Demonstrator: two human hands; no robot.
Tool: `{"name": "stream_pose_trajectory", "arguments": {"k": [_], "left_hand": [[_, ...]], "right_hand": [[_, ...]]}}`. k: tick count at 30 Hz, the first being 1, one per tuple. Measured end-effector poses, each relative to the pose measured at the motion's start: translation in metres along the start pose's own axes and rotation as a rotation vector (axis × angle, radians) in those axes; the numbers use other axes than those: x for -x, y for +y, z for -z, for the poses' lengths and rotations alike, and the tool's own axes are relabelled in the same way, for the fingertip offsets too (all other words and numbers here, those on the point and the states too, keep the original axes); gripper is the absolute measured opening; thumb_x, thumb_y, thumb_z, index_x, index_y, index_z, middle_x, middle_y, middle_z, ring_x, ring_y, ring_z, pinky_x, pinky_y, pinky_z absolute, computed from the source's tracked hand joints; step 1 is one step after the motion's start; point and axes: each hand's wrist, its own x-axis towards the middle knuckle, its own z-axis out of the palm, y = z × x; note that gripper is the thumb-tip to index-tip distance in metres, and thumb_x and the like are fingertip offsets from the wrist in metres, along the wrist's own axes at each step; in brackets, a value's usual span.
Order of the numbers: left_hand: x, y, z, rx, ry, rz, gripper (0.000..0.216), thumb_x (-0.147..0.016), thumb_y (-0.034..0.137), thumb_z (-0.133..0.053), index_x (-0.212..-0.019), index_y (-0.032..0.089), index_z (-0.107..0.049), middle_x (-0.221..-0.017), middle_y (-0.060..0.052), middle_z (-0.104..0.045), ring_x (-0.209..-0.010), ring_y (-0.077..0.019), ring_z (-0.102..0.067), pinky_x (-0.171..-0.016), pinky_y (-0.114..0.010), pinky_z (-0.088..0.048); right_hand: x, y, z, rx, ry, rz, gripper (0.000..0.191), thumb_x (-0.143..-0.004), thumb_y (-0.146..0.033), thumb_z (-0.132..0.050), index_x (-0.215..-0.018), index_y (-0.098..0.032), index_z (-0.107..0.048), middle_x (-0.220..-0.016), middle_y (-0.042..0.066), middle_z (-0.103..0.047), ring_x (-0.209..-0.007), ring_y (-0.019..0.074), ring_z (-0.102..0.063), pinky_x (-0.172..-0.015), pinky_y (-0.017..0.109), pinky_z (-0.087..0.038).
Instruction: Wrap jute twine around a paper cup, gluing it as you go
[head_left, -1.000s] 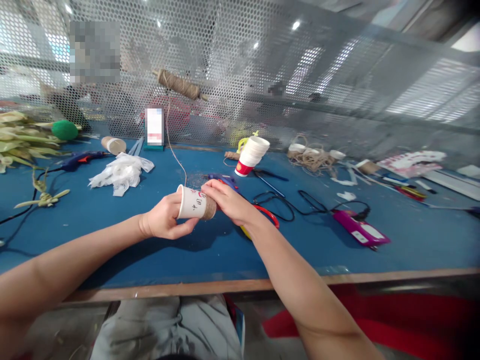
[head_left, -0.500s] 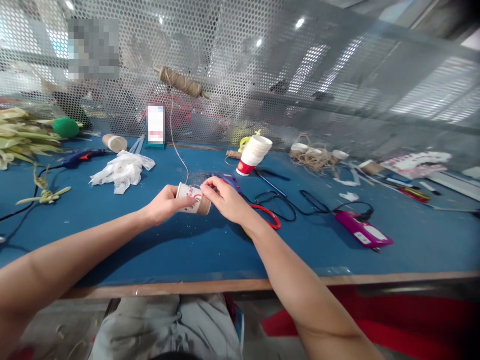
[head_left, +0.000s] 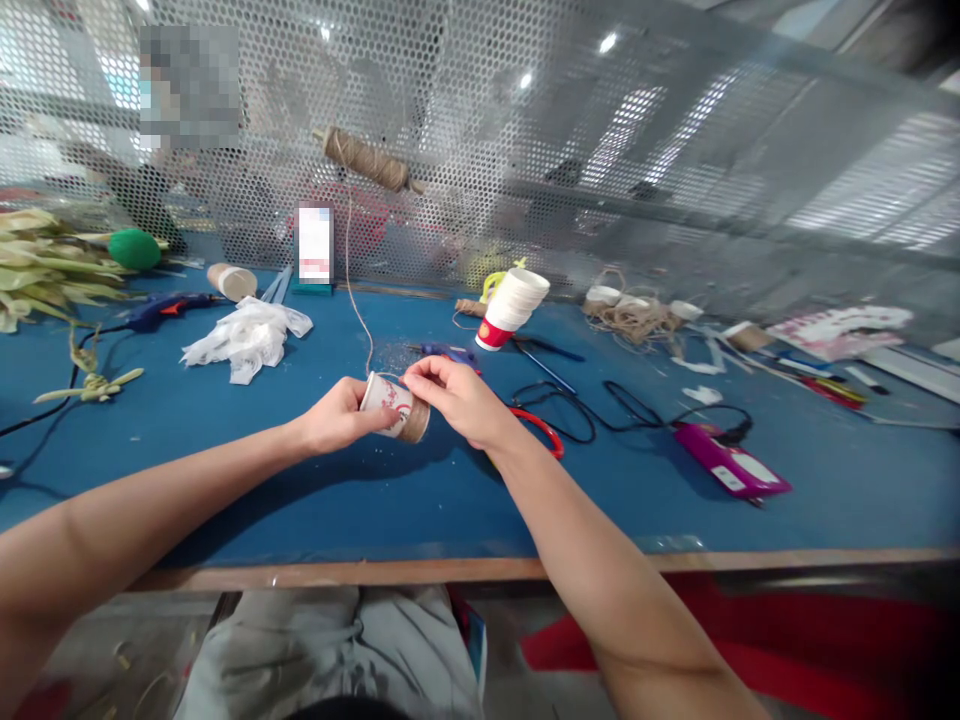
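My left hand (head_left: 343,415) is closed around a white paper cup (head_left: 385,402) with red print, tilted on its side with the rim to the left. Brown twine (head_left: 415,422) is wound round the end of the cup on the right. At that wound end, the thumb and fingertips of my right hand (head_left: 454,392) are pinched together on the twine. A single strand of twine (head_left: 349,260) hangs from a spool (head_left: 367,160) on the mesh screen and runs down to the cup. Behind my right hand lies a blue glue gun (head_left: 450,353), partly covered.
A stack of paper cups (head_left: 512,308) stands behind my right hand. White crumpled plastic (head_left: 247,338), another glue gun (head_left: 169,310) and corn husks (head_left: 45,265) lie left. Red-handled scissors (head_left: 541,430), cables and a purple box (head_left: 731,462) are right. The perforated screen (head_left: 480,130) closes the back.
Both hands and the cup have shifted slightly right and down, and the cup's wound end now tips lower. The strand from the spool still runs to the cup.
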Motion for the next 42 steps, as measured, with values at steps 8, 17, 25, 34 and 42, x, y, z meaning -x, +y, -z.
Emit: {"name": "stream_pose_trajectory", "arguments": {"k": [8,17,25,34,42], "left_hand": [[0.0,-0.001,-0.001,-0.006,-0.032,-0.026,0.019,-0.061,0.028,-0.061,-0.066,0.01,-0.061,-0.058,0.001,-0.056,-0.053,-0.009,-0.046,-0.054,-0.021,-0.036],[0.001,0.0,-0.003,-0.029,-0.02,-0.02,0.018,-0.06,0.028,-0.06,-0.06,0.01,-0.057,-0.052,0.002,-0.05,-0.049,-0.0074,-0.04,-0.05,-0.021,-0.032],[0.001,-0.001,-0.002,-0.041,-0.015,-0.023,0.016,-0.058,0.026,-0.061,-0.059,0.01,-0.058,-0.05,0.004,-0.049,-0.047,-0.0065,-0.038,-0.047,-0.02,-0.03],[-0.002,-0.001,-0.003,0.119,0.055,0.039,0.017,-0.055,0.025,-0.066,-0.059,0.01,-0.06,-0.052,0.002,-0.055,-0.049,-0.0079,-0.045,-0.053,-0.021,-0.035],[-0.003,-0.003,-0.003,0.215,0.087,0.059,0.018,-0.055,0.025,-0.068,-0.065,0.01,-0.063,-0.059,0.0,-0.061,-0.054,-0.01,-0.051,-0.059,-0.023,-0.039]], "right_hand": [[0.002,-0.004,0.004,-0.022,-0.133,-0.092,0.018,-0.069,-0.032,-0.058,-0.072,-0.015,-0.053,-0.07,0.001,-0.053,-0.065,0.0111,-0.047,-0.063,0.026,-0.038],[0.002,-0.002,0.004,0.008,-0.098,-0.096,0.026,-0.07,-0.04,-0.056,-0.075,-0.015,-0.053,-0.069,0.0,-0.053,-0.062,0.0108,-0.046,-0.061,0.026,-0.038],[0.001,0.002,0.0,0.035,-0.066,-0.06,0.018,-0.071,-0.032,-0.054,-0.073,-0.014,-0.054,-0.069,0.001,-0.054,-0.064,0.0114,-0.048,-0.062,0.026,-0.039],[-0.001,0.004,-0.005,-0.026,0.033,0.028,0.02,-0.074,-0.036,-0.052,-0.075,-0.016,-0.05,-0.073,0.002,-0.054,-0.065,0.0115,-0.049,-0.064,0.027,-0.041],[-0.001,0.003,-0.005,-0.018,0.098,0.008,0.019,-0.074,-0.035,-0.051,-0.072,-0.017,-0.048,-0.071,0.001,-0.052,-0.064,0.0112,-0.048,-0.063,0.026,-0.041]]}}
